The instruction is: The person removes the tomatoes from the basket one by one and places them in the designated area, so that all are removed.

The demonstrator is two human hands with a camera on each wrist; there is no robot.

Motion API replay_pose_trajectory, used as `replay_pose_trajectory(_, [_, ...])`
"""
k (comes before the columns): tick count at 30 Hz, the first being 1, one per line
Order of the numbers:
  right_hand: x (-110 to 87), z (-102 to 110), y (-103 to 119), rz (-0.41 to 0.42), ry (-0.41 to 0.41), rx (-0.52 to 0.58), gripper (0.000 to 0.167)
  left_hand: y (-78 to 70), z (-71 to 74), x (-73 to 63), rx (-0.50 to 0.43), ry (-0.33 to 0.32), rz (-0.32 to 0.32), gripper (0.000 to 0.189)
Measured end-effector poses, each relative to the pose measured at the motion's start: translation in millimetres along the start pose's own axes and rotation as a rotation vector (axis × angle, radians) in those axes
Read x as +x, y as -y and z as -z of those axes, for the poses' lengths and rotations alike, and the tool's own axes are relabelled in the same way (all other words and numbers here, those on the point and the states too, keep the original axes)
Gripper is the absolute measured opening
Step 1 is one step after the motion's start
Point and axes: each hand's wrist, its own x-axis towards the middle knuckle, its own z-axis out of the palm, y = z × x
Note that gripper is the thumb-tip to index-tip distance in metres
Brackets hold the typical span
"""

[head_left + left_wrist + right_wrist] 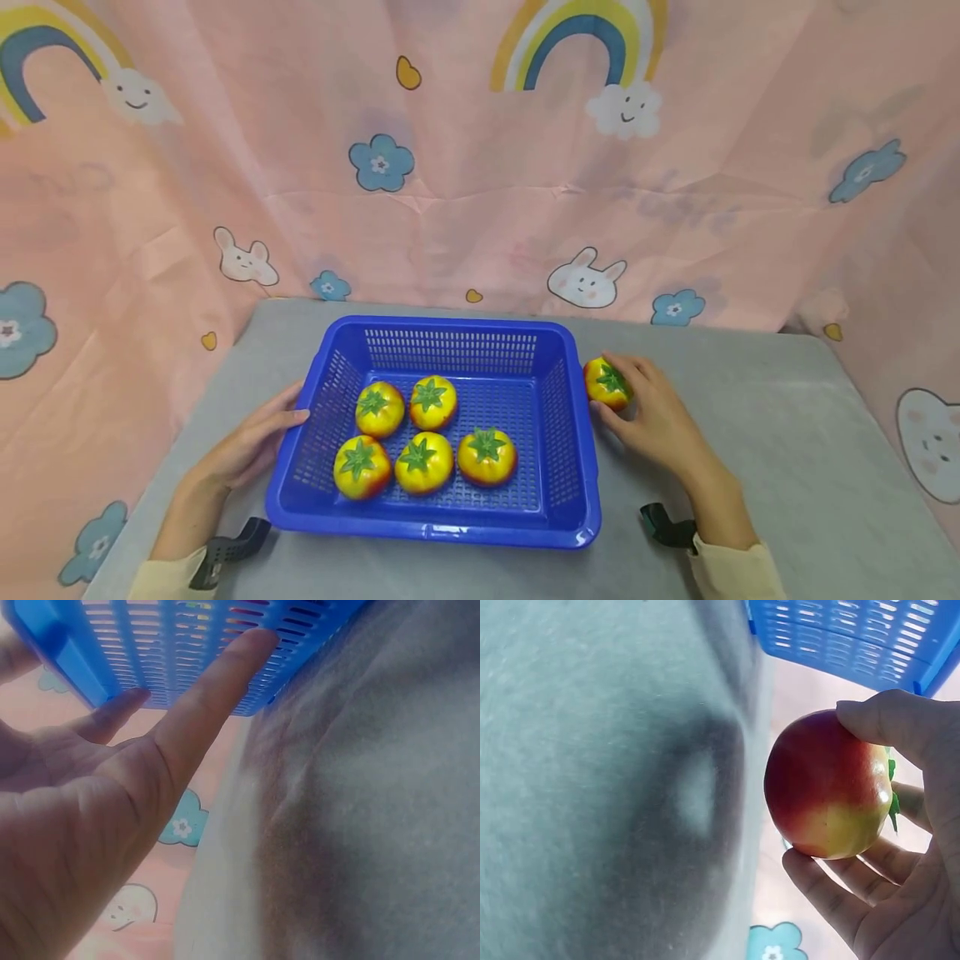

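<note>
**Sixth fruit in the fingers, just outside the basket**

The right hand (656,408) grasps a red-and-yellow fruit (609,385) between thumb and fingertips, just beyond the blue basket's (433,533) rim at about two to three o'clock; the right wrist view suggests it is raised off the gray table (780,417). At nine o'clock the left hand (258,437) holds the basket, thumb over the rim, fingers against the outer wall. Five similar fruits (424,463) lie inside, at roughly four, six, eight, ten and twelve o'clock.

The step in hand looks like moving this fruit across the rim; its direction cannot be told. If inward, the next move calls for a lift over the wall and a release above the bare floor at two o'clock.
</note>
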Motion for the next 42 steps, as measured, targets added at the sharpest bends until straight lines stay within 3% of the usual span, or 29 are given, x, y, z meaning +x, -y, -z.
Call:
replay_pose_trajectory(7, [1.9,-2.8,-7.1,-0.056,0.033,0.01,0.072,-1.6,-0.3,-1.5,0.001,0.0,-0.01,0.066])
replay_pose_trajectory(22, [-1.1,-7.3,-19.2,-0.08,0.036,0.008,0.073,0.1,-1.4,0.4,0.019,-0.018,0.006,0.069])
replay_pose_trajectory(42, [0.4,-5.9,-14.6,-0.105,0.054,-0.025,0.076,0.2,-0.2,3.2,0.024,-0.012,0.001,0.07])
